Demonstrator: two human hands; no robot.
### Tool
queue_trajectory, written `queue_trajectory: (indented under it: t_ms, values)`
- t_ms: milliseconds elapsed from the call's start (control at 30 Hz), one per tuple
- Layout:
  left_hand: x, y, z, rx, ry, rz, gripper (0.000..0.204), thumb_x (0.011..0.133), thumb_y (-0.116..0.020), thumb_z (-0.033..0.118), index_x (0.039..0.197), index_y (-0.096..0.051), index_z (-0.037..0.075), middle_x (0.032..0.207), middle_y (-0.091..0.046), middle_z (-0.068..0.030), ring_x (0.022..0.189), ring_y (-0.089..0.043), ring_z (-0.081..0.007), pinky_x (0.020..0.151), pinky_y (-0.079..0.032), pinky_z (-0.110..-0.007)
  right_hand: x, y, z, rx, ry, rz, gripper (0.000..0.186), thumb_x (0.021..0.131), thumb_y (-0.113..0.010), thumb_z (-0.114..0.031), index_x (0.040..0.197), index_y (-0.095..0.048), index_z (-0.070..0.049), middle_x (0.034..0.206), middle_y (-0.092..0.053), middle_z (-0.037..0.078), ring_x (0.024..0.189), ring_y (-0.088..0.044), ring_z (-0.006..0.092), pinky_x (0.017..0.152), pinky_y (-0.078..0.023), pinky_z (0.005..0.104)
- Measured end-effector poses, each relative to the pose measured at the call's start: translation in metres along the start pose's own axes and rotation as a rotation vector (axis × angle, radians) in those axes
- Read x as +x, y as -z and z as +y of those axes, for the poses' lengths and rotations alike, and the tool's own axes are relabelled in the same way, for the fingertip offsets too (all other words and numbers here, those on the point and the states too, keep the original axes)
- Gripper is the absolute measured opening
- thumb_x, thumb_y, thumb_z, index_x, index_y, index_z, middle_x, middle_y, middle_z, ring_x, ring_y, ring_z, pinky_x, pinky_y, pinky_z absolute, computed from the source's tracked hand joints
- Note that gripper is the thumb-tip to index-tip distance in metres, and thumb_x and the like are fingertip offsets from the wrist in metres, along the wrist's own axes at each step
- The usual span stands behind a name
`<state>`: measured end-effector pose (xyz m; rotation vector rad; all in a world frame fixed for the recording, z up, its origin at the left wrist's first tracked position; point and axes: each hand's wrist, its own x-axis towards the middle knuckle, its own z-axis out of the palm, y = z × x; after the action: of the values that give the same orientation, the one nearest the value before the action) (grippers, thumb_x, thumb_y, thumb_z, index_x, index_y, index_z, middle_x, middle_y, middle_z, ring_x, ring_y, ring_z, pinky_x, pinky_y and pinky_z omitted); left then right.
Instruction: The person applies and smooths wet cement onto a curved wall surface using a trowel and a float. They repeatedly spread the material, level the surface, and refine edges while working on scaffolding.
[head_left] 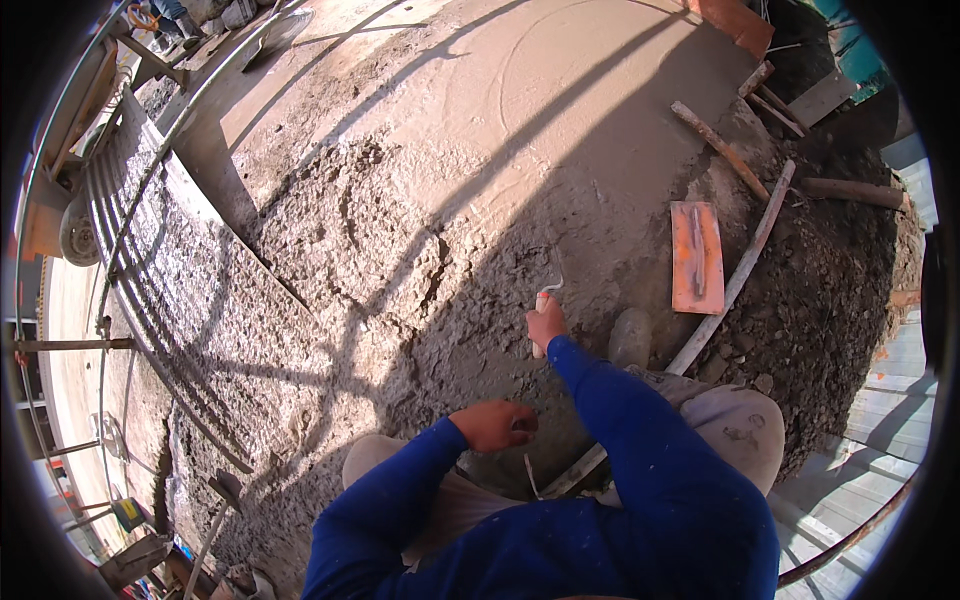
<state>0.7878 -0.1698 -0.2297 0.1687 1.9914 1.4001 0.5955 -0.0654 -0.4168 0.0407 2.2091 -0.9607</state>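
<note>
My right hand grips the pale handle of a trowel, whose blade lies at the wet, rough mortar. My left hand hangs above the mortar by my knees, its fingers loosely curled with nothing visible in them. Right of the trowel an orange float with a handle lies beside a long wooden strip. A rounded grey object sits just below the float, near my right arm.
Smoothed mortar stretches ahead. Corrugated metal, rods and a wheel stand left. Short timbers, dark rubble and metal sheets line the right. A person's legs show at the top left.
</note>
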Motion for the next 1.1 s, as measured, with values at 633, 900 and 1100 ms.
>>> queue_trajectory:
  t_ms: [633, 900, 1100]
  values:
    - [-0.024, -0.001, 0.002, 0.006, 0.012, -0.028, 0.028, 0.099, -0.065, 0.03, 0.107, -0.068, 0.004, 0.102, -0.071, -0.0183, 0.1, -0.069, -0.0373, 0.088, -0.053, -0.047, 0.013, -0.024, -0.011, 0.033, 0.003, 0.039, 0.042, 0.088, -0.068, -0.019, 0.122, -0.055, 0.001, 0.112, -0.069, 0.027, 0.106, -0.068, 0.045, 0.092, -0.055, 0.0529]
    - [-0.033, -0.004, -0.002, -0.027, -0.007, 0.011, 0.028, 0.099, -0.064, 0.031, 0.107, -0.068, 0.004, 0.102, -0.072, -0.018, 0.1, -0.07, -0.0361, 0.089, -0.053, -0.047, -0.059, -0.085, 0.002, -0.252, 0.134, -0.112, 0.045, 0.09, -0.066, -0.019, 0.127, -0.052, 0.003, 0.119, -0.067, 0.03, 0.111, -0.068, 0.0451, 0.095, -0.055, 0.0523]
    - [-0.03, -0.007, -0.009, -0.032, -0.076, 0.036, 0.027, 0.098, -0.064, 0.031, 0.103, -0.068, 0.004, 0.097, -0.072, -0.0173, 0.095, -0.07, -0.0358, 0.086, -0.053, -0.047, -0.098, -0.073, 0.015, -0.383, 0.331, -0.375, 0.043, 0.086, -0.068, -0.021, 0.122, -0.057, -0.001, 0.112, -0.069, 0.029, 0.109, -0.067, 0.0467, 0.093, -0.053, 0.0524]
